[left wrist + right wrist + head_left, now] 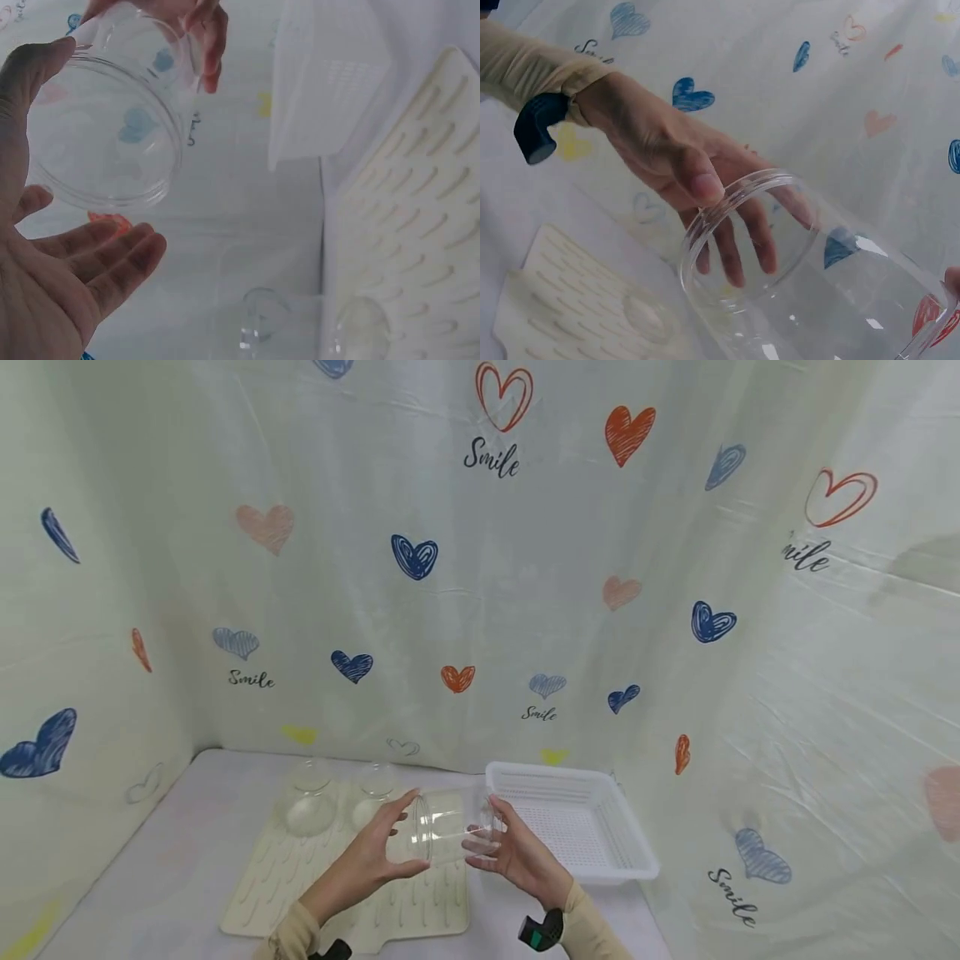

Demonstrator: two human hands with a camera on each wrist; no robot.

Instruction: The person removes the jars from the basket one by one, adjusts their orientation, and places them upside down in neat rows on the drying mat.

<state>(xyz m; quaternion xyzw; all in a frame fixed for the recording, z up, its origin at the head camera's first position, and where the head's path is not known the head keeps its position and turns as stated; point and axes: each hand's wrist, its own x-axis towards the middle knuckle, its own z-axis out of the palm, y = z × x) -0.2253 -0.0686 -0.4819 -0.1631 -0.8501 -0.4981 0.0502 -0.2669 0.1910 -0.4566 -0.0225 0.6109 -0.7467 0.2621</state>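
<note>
A clear, see-through jar (450,827) lies sideways in the air between both hands, above the front right part of a cream mat (427,910). My left hand (367,856) holds the jar's wide rimmed end, its thumb and forefinger set apart across the rim. In the left wrist view, the other fingers (124,262) of this hand stretch out away from the jar. At the opposite end my right hand (521,856) grips the jar, thumb on the upper side and fingers underneath. Nothing shows inside the jar.
Two more clear jars (310,810) (372,806) stand at the back of the mat, which has raised slanted ridges. To the right is a white plastic basket (637,864) with perforated sides. A curtain (510,635) printed with hearts encloses the white table (165,860).
</note>
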